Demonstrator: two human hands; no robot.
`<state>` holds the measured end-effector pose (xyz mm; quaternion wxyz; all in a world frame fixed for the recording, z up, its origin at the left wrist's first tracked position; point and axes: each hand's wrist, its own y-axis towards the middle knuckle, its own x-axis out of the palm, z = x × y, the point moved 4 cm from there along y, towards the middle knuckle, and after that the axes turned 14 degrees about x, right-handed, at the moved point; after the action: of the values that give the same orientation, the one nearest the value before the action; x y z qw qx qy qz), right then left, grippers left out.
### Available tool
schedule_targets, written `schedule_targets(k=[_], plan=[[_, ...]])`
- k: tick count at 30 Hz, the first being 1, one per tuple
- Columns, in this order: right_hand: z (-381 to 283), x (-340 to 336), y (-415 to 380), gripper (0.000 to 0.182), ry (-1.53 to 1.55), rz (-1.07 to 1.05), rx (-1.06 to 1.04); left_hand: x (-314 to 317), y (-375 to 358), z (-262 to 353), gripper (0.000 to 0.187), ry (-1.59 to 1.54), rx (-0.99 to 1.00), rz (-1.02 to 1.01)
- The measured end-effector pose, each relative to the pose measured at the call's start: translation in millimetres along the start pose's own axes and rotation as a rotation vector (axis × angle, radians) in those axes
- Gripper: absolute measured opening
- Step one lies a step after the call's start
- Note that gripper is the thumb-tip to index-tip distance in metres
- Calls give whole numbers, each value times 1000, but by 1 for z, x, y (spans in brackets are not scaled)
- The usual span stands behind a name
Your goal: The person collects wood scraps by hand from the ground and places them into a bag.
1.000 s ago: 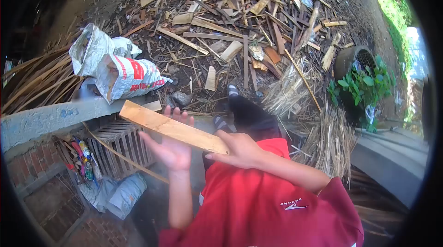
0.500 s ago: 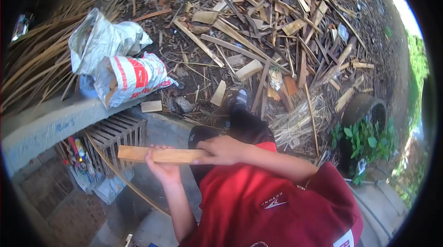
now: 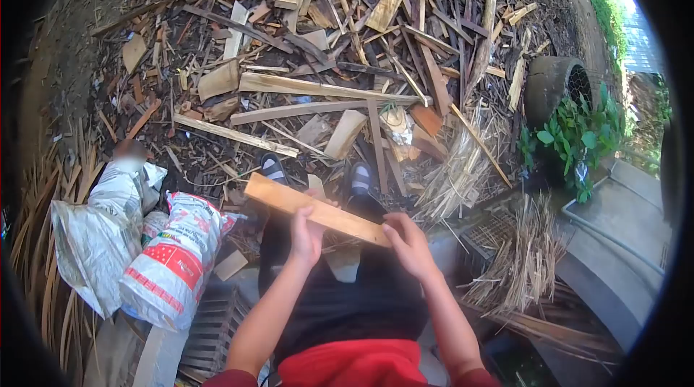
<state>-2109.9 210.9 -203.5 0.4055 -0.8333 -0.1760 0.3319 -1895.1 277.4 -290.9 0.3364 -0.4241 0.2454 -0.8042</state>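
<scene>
A flat, light brown wooden board [image 3: 322, 215] is held out in front of my legs, slanting down from upper left to lower right. My left hand [image 3: 307, 234] grips it near the middle, with the thumb over the top face and the fingers beneath. At the board's right end, my right hand [image 3: 408, 244] holds it with thumb and fingers. Both of my sandalled feet rest on the ground just beyond the board.
Wood scraps [image 3: 303, 91] cover the ground ahead. Two sacks [image 3: 166, 260] stand at the left beside a slatted crate [image 3: 213, 329]. At the right are a round concrete pipe [image 3: 546, 87], a leafy plant [image 3: 578, 138] and a bundle of thin sticks [image 3: 524, 264].
The view has turned, and the sacks now appear lower at the left. My arms no longer cross my body; the board tilts down to the right, still in both hands.
</scene>
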Motion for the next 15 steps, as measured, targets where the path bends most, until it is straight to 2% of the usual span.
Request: schedule_targets(k=[1,3,5,7,9,11,13,15], plan=[[21,18,34,38,140,-18,151,-21,31,-24,48,6,-30,-11],[92,65,129,36,405,-54,186,-52,73,-57,51,11,-66,36],[130,102,215,44,398,-109,302,-75,103,-83,51,6,-83,93],[178,120,311,56,-7,113,258,-95,132,-106,52,14,-105,111],[178,118,391,70,-194,204,333,-121,142,-128,53,30,-151,137],[177,115,461,76,-407,522,184,-139,162,-150,54,16,-164,147],[158,116,505,80,-408,764,175,-158,175,-171,56,11,-172,166],[152,124,540,77,-466,863,129,-169,182,-179,58,17,-189,202]])
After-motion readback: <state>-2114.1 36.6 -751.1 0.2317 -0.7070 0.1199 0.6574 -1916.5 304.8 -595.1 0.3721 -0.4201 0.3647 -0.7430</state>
